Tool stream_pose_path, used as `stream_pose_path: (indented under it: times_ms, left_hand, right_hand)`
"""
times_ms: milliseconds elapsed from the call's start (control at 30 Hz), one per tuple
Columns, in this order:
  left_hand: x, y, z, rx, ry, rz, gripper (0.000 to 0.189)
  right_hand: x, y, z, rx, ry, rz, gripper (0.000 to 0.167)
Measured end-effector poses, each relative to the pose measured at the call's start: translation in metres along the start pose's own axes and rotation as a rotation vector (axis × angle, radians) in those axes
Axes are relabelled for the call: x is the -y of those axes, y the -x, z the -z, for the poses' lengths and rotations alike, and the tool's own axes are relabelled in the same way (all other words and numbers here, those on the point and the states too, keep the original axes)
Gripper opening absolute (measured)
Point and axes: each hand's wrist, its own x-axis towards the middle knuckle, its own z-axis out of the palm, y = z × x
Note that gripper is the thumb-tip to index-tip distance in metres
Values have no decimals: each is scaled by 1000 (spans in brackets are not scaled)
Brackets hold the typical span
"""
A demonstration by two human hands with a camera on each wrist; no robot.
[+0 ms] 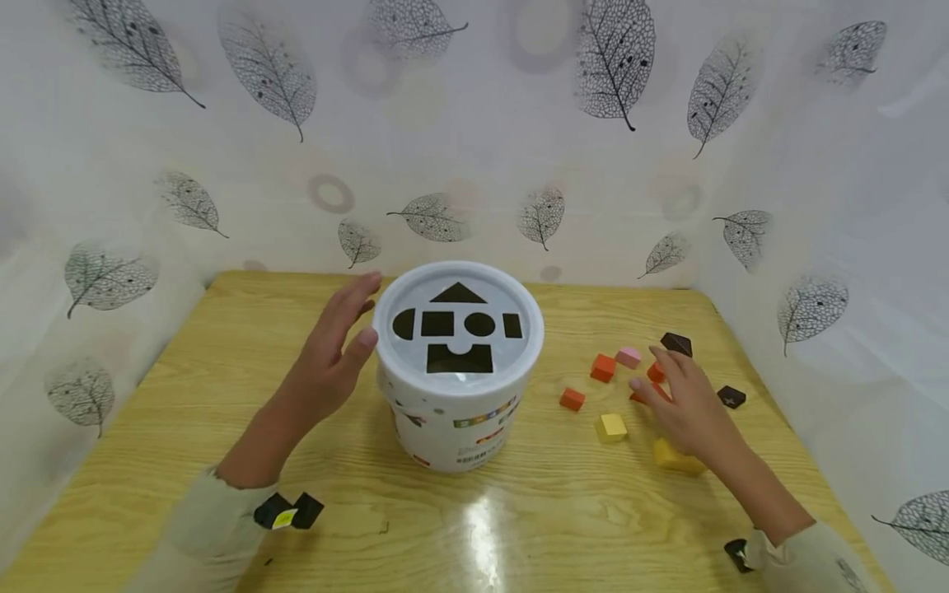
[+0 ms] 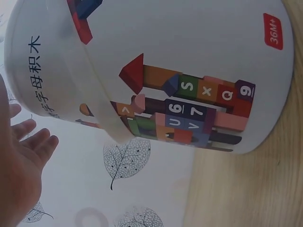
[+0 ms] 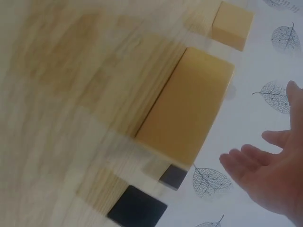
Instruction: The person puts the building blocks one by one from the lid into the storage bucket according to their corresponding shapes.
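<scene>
My right hand (image 1: 685, 403) is hovering over the blocks at the right of the pale yellow wood-grain worktop (image 1: 563, 527), and a red, smooth-looking block (image 1: 658, 389) is showing right beneath, between thumb and forefinger. This hand is clearly the nearer one; the block's long axis I'm not making out (my own fingers are covering too much of it). The fingers are reaching forward, the thumb parting to the left, nothing in their grasp, while the forearm is slanting in from the lower right, back of the hand facing up. Below the wrist, a long yellow rectangular block (image 3: 189, 104) is lying partly hidden in the head view; a small yellow cube-like block (image 1: 611, 428) is sitting to the hand's left. Farther left, a white round plastic bucket (image 1: 455, 428) is standing upright between my hands, its shape-cut white lid (image 1: 511, 358) facing up. My left hand (image 1: 334, 354) is poising beside its rim, fingers loosely extended, gripping nothing; whether the thumb is touching, I'm not able to tell.
</scene>
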Motion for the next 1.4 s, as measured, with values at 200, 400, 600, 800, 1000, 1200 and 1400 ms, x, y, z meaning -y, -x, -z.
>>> stream_pose_path:
  times_ms: [200, 400, 600, 800, 1000, 1200, 1400]
  left_hand:
    - [2, 3, -5, 14, 24, 1, 55]
    - [5, 5, -6, 14, 32, -24, 55]
    - [5, 7, -8, 15, 5, -9, 53]
    - [4, 8, -10, 14, 0, -14, 54]
    - [5, 8, -12, 19, 18, -2, 54]
    - [7, 8, -14, 10, 28, -18, 53]
    - [7, 8, -14, 3, 32, -34, 53]
  right_hand:
    - [-9, 4, 3, 80, 1, -33, 78]
    - [-20, 5, 2, 109, -37, -38, 68]
    - [-34, 3, -1, 117, -51, -10, 61]
    - [-40, 0, -3, 116, -34, 5, 47]
    - [-44, 1, -5, 112, -29, -10, 48]
    - [-46, 0, -7, 101, 15, -11, 49]
    - [-46, 0, -9, 84, 19, -7, 46]
